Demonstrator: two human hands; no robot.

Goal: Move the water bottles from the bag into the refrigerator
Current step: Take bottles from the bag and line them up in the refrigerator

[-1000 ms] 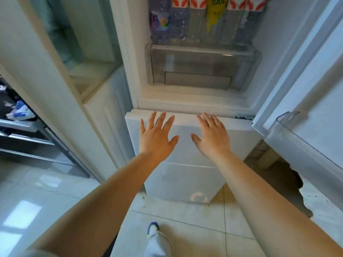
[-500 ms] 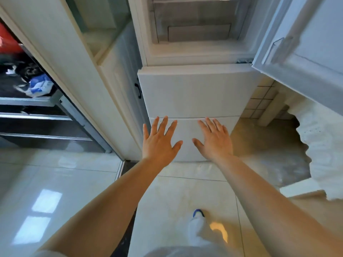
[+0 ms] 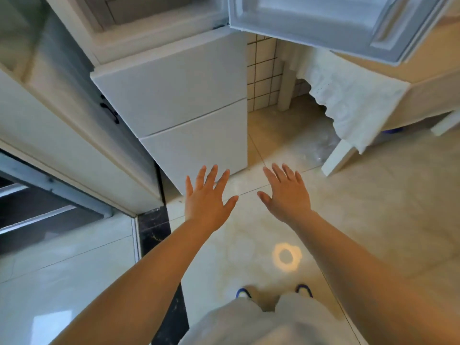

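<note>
The white refrigerator (image 3: 174,95) stands ahead, with its upper door (image 3: 323,23) swung open to the right; only the bottom edge of its inside shows at the top of the view. My left hand (image 3: 206,202) and my right hand (image 3: 286,195) are both stretched out in front of me, fingers spread, palms down, holding nothing, above the floor just in front of the refrigerator's lower drawers. A clear plastic bag (image 3: 316,145) lies on the floor under the table at the right; its contents are too blurred to tell. No bottle is plainly in view.
A cream cabinet (image 3: 62,120) flanks the refrigerator on the left, beside a sliding-door track. At the right stands a table (image 3: 410,95) with a white lace cloth (image 3: 348,103). Glossy floor tiles (image 3: 373,195) lie between; my feet in blue-trimmed slippers (image 3: 242,293) show at the bottom.
The view has tilted down and turned right: the bottles on the refrigerator shelf have left the frame, and the table and floor have come in. Both hands stay spread and empty.
</note>
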